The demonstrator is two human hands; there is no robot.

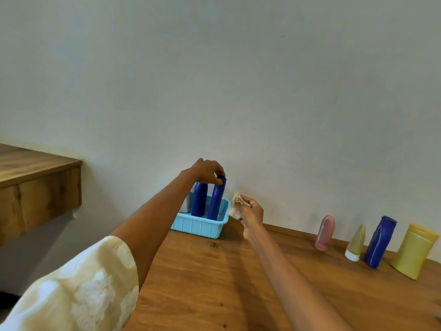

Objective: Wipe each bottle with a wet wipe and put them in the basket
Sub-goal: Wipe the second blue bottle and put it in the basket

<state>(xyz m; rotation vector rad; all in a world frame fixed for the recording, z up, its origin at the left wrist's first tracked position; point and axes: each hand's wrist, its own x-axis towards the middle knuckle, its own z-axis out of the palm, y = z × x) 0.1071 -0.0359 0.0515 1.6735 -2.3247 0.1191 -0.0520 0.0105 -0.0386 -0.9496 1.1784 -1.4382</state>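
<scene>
The left hand (206, 172) reaches over the light blue plastic lattice basket (199, 226) at the back of the brown wooden worktop (214, 283), its fingers (219, 174) curled narrowly round the cap of a tall dark blue plastic bottle (216, 201) that stands upright at the basket's right end. A second dark blue bottle (199, 199) stands just beside it to the left, and a white container (186, 204) shows partly behind the forearm. The right hand (251, 211), just right of the basket, holds a crumpled off-white wet wipe (236, 205) bunched in its fingers. Well apart to the right, along the wall, stand a pink rounded bottle (325, 232), a pale green tube on a white cap (356, 242), another dark blue bottle (380, 242) and a wide yellow bottle (415, 250). A cream patterned sleeve (78, 290) covers the left upper arm.
</scene>
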